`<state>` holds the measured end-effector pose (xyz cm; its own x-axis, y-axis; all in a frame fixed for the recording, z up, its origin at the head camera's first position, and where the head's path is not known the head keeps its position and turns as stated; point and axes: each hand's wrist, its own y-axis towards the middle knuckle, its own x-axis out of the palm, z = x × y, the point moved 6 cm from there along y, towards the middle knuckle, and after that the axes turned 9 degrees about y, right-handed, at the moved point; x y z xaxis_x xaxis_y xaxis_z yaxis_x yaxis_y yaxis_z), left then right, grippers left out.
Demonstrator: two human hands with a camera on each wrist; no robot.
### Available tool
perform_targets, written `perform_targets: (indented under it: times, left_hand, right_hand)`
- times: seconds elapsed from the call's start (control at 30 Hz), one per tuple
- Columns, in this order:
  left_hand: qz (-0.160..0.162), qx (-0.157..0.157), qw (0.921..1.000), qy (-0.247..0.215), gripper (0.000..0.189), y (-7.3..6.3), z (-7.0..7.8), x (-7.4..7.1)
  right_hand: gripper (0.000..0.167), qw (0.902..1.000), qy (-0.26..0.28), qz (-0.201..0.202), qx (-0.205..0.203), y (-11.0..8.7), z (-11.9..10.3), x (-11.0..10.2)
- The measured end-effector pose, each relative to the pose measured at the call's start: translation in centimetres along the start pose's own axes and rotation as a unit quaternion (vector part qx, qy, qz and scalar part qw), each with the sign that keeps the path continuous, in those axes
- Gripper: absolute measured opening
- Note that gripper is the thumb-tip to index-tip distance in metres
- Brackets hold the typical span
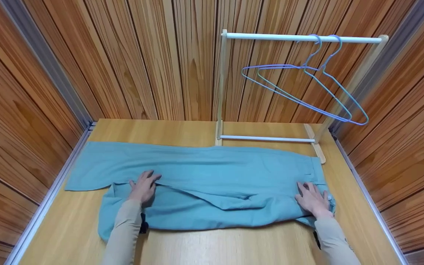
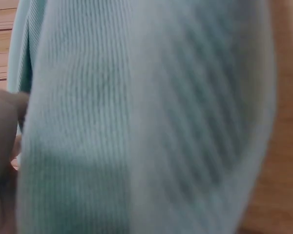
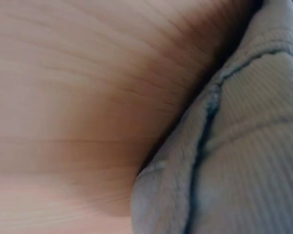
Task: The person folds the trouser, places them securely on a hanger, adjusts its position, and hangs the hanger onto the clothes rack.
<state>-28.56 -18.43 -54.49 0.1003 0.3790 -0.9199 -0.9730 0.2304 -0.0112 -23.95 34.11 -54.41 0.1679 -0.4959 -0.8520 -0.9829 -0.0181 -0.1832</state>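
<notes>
Left fingers [image 1: 145,175], right fingers [image 1: 311,187] near waistband [image 1: 318,172], teal trousers [image 1: 212,167] beneath both

wood-grain tabletop [image 1: 215,248] | blue-green trousers [image 1: 212,173] lying lengthwise | clothes rack [image 1: 267,138] standing behind

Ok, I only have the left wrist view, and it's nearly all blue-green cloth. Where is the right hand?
Observer: The right hand rests on the trousers, at their waist end.
Operator: And at the other end, are the two legs level?
Observer: No, the far leg reaches farther left than the near leg.
Operator: Right. Anything hanging behind them?
Observer: Yes, two hangers hang from the rack's upper rail.
</notes>
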Motion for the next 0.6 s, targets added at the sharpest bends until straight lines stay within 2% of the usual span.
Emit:
perform_targets:
  times: [0.03,0.07,0.13,0.3,0.47,0.6]
  left_hand:
    - [-0.008,-0.005,0.9999,0.007,0.04,1.2,-2.2,1.9]
    - [-0.011,0.002,0.9999,0.009,0.042,2.1,-3.8,3.3]
    - [-0.007,-0.005,1.0,0.002,0.043,2.7,-4.8,4.3]
    - [-0.005,-0.02,0.9996,0.02,0.045,2.9,-4.5,4.8]
    - [-0.011,-0.029,0.9985,0.044,0.04,2.1,-3.3,3.9]
    - [0.045,0.006,0.997,0.062,0.028,1.8,-2.8,2.5]
  right_hand:
    - [0.06,0.9997,-0.01,-0.021,0.012,2.0,3.2,1.3]
    - [0.062,0.9996,-0.008,-0.027,0.006,3.3,5.4,2.3]
    - [0.064,0.9995,-0.002,-0.028,0.015,4.1,6.4,2.8]
    - [0.063,0.9986,-0.015,-0.026,0.044,3.7,6.2,2.8]
    - [0.062,0.9979,-0.029,-0.031,0.048,3.0,5.5,2.5]
    - [0.059,0.9988,-0.028,-0.009,0.039,3.3,5.2,2.1]
